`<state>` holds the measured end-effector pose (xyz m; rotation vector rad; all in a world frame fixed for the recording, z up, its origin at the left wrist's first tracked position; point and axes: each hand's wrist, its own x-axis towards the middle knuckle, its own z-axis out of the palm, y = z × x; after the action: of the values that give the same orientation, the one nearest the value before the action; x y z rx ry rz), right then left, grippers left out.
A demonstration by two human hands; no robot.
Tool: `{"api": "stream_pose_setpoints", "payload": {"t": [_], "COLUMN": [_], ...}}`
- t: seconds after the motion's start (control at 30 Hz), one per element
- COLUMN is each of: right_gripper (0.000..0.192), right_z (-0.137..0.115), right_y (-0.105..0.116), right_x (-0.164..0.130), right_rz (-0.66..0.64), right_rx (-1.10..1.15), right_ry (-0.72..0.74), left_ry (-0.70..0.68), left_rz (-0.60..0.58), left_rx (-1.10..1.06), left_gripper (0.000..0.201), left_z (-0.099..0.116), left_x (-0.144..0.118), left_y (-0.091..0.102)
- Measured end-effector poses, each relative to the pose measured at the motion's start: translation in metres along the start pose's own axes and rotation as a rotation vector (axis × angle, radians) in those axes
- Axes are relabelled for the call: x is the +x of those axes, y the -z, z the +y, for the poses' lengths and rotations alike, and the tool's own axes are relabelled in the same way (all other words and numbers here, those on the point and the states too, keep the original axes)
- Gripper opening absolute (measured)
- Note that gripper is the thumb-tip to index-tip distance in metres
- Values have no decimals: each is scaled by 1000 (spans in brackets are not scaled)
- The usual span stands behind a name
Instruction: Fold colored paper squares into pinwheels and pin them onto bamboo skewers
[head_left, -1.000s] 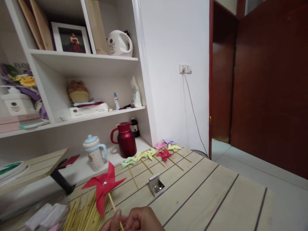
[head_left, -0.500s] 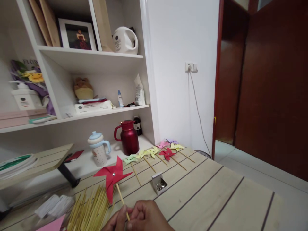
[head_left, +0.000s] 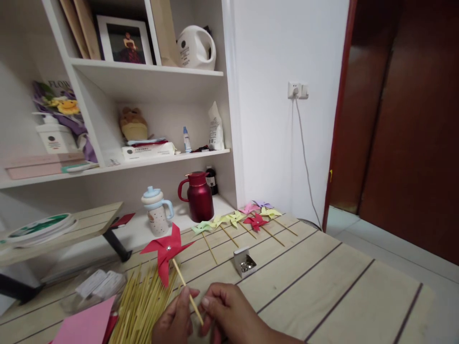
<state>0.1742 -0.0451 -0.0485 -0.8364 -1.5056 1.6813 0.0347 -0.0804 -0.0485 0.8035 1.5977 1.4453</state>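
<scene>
We hold a finished red pinwheel (head_left: 167,251) by its thin wooden stick, up over the near edge of the bench (head_left: 322,286). Our left hand (head_left: 174,322) pinches the stick between thumb and fingers near its lower end, and our right hand (head_left: 229,313) is curled just beside it, fingertips at the same stick; whether the right truly grips or only steadies it, we cannot tell. A silver pin sits at the centre of the red blades, so the fastening step looks done, and we judge that we are at the checking or twirling stage.

Below the pinwheel lies a loose pile of bare sticks (head_left: 141,306), with a pink paper sheet (head_left: 86,327) at the left. A small open box of pins (head_left: 245,262) stands on the bench just past our hands. Farther back a row of finished pinwheels (head_left: 236,220) in green, yellow, pink, red and purple lies side by side, sticks pointing toward us.

Setting this one down with the others would call for a reach past the box, with the blades kept from being crushed.
</scene>
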Motion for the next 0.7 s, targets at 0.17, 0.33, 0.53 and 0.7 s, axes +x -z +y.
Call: {"api": "stream_pose_setpoints", "payload": {"t": [0.17,0.33,0.53,0.7], "right_gripper": [47,39,33,38], "right_z": [-9,-10,-5,-3], "right_y": [1,-1,-2,-3], "right_x": [-2,-1,0,1], "right_rz": [27,10,41,90], "right_rx": [45,175,220,219], "right_ry": [43,70,80,46], "left_ry": [-44,-71,-86,-108], "left_rz": [83,76,16,37], "left_rx": [44,172,133,143], "left_gripper": [80,82,74,63], "left_z": [2,8,11,12], "left_x": [1,-6,-9,-14], "left_y": [6,2,-5,-10]}}
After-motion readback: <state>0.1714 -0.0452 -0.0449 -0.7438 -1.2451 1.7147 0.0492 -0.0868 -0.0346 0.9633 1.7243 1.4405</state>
